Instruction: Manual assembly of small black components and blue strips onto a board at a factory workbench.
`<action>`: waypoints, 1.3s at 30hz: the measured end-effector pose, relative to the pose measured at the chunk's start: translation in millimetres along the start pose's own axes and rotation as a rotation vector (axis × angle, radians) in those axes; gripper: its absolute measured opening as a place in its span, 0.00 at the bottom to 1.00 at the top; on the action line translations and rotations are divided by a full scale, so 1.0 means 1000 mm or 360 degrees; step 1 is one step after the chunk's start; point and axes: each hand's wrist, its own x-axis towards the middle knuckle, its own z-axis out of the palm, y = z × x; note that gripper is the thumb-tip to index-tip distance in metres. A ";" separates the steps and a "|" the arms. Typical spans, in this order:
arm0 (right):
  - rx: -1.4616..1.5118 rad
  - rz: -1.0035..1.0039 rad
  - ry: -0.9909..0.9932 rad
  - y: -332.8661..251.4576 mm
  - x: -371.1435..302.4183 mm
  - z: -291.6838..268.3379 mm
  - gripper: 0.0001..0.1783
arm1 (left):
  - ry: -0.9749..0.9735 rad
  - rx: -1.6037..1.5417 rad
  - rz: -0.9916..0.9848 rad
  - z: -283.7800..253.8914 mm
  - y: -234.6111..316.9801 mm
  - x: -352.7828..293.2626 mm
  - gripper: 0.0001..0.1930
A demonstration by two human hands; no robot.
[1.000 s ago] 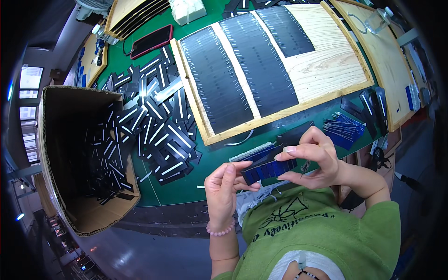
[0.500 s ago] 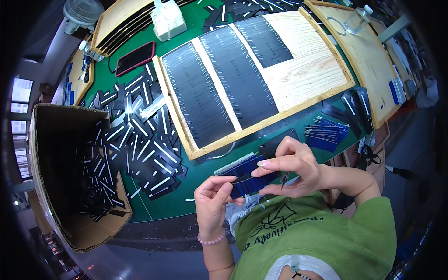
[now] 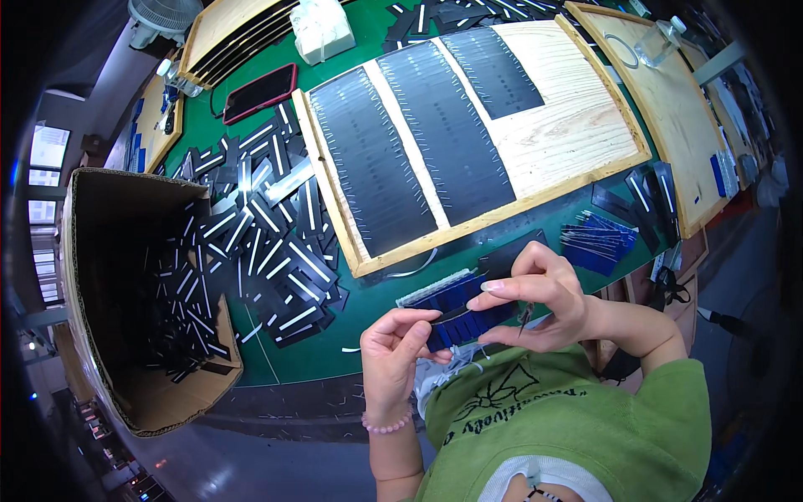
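Note:
In front of my body I hold a thin black strip (image 3: 456, 316) between both hands. Its left end is pinched by the thumb and fingers of my left hand (image 3: 391, 345), which has a pink bead bracelet at the wrist. The fingertips of my right hand (image 3: 548, 303) close on the other end. A small dark pointed tool (image 3: 527, 315), perhaps tweezers, sticks out from the right palm. Right under the strip are blue pieces (image 3: 447, 335), partly hidden by my fingers. Just beyond lies a blue stack with a white edge (image 3: 433, 287).
A wooden tray (image 3: 493, 215) with rows of black strips lies beyond my hands. Loose black pieces (image 3: 293, 276) spread left towards a cardboard box (image 3: 226, 326). Blue pieces with thin wires (image 3: 598, 243) lie at right. A phone (image 3: 259, 94) and white tissue pack (image 3: 322, 32) sit farther back.
The whole view has shifted, so the table things sit a little farther right in the picture. Both hands keep the same hold on the strip, with only slight finger movement.

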 end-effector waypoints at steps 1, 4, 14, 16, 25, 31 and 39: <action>-0.0005 -0.0001 -0.0006 0.000 0.000 0.000 0.36 | 0.0006 0.0001 0.0000 0.000 0.000 0.000 0.08; -0.0007 -0.0018 -0.0005 0.001 0.000 -0.001 0.36 | 0.0005 -0.0004 -0.0010 0.002 0.001 0.000 0.08; -0.0051 -0.0010 -0.0044 0.002 -0.003 -0.006 0.37 | -0.0035 0.0018 0.0023 0.001 0.000 -0.001 0.07; -0.0053 0.0002 -0.0011 0.001 -0.003 -0.006 0.37 | -0.0029 0.0062 0.0024 0.003 0.000 -0.002 0.08; -0.0090 0.0000 -0.0091 -0.001 0.000 -0.004 0.33 | 0.0012 0.0054 0.0063 0.008 -0.001 -0.002 0.06; -0.0150 0.0002 -0.0068 -0.001 -0.001 -0.004 0.30 | 0.0041 0.0021 0.0099 0.011 -0.002 -0.003 0.06; -0.0446 -0.0214 0.0084 0.000 -0.014 -0.001 0.17 | 0.0090 -0.0031 0.0150 0.016 -0.003 -0.002 0.08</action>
